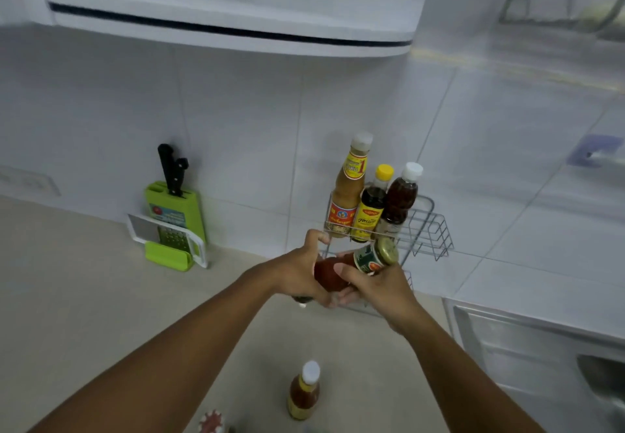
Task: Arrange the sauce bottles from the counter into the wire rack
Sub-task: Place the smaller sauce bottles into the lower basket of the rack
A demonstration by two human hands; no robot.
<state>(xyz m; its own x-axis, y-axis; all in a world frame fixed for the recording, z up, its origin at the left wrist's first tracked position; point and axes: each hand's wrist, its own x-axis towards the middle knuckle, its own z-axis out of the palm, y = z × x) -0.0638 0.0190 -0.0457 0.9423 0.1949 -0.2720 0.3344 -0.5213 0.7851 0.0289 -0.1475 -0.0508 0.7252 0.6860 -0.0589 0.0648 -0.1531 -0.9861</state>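
Note:
A wire rack (426,226) stands on the counter against the tiled wall. Its upper tier holds three upright bottles: a tall orange sauce bottle (348,192), a dark bottle with a yellow cap (372,206) and a dark bottle with a white cap (400,195). Just in front of the rack, both hands hold a red sauce bottle (326,272) with a gold lid, tilted on its side with the lid toward the rack. My left hand (304,270) grips its base end. My right hand (375,285) grips near its neck. Another sauce bottle (303,390) with a white cap stands on the counter near me.
A green knife block (176,209) with a black-handled knife and a grater (165,236) stand against the wall at left. A sink (541,358) lies at right. A red-and-white lid (211,422) shows at the bottom edge. A cabinet hangs overhead.

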